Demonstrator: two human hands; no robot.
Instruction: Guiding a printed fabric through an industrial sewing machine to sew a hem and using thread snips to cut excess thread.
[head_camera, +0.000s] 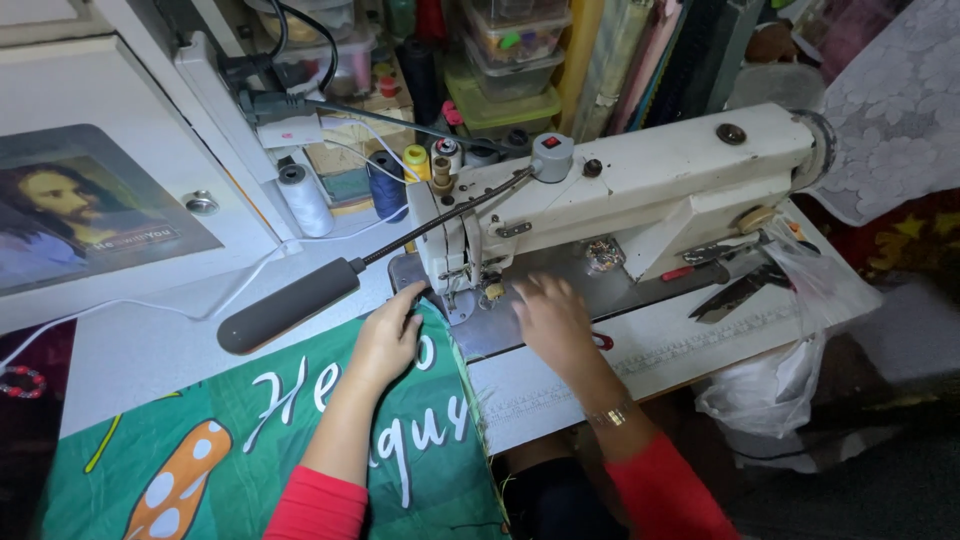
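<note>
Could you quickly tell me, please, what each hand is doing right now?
Left hand: open, lying flat on the green printed fabric, holding nothing.
Right hand: blurred, fingers spread on the sewing machine bed by the needle; no grip visible.

Green fabric banner (250, 440): green w/ white script lettering, orange shape w/ white dots, thin yellow line.
Cream metal sewing machine (640, 185): cream body, grey knob w/ red mark on top.
Desk (150, 345): white.
Long lamp head (290, 305): dark grey, black stem.
Thread cones: white (303, 198), navy (386, 183), yellow (416, 160).
Sleeves (320, 505): red.
Lace curtain (895, 105): white, floral pattern.
Scissors (735, 293): black.
Plastic bag (770, 395): white, see-through.
</note>
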